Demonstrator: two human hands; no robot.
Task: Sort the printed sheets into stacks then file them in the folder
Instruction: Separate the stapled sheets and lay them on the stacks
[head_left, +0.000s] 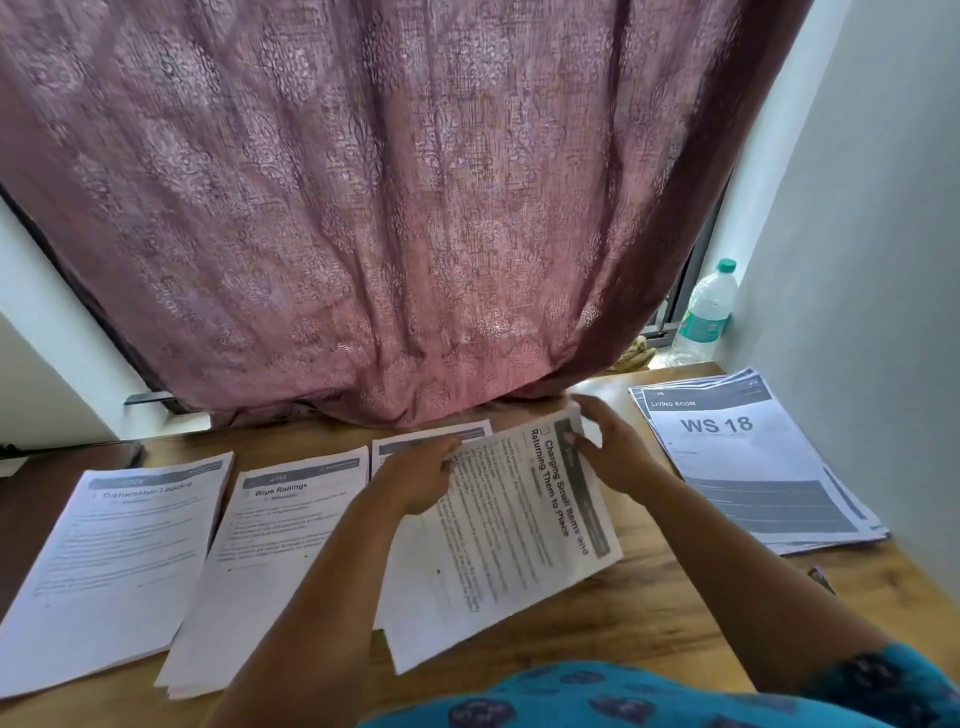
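A printed sheet headed "Charging Small Items and Returning Them to Place" (511, 525) is held turned sideways above the middle of the wooden table (649, 613). My left hand (421, 475) grips its left edge. My right hand (615, 449) pinches its top right corner. Under it lies a third stack (431, 436), mostly hidden. To the left lie a "Wipe Railings" stack (275, 561) and a "Dishwasher Loading" stack (119, 561). A thick unsorted pile topped "WS 18" (753, 462) sits at the right. No folder shows.
A pink patterned curtain (389, 208) hangs down to the table's far edge. A clear water bottle (704, 314) with a green cap stands at the back right by the window. A white wall (872, 260) closes the right side. A dark object (78, 452) lies at the far left.
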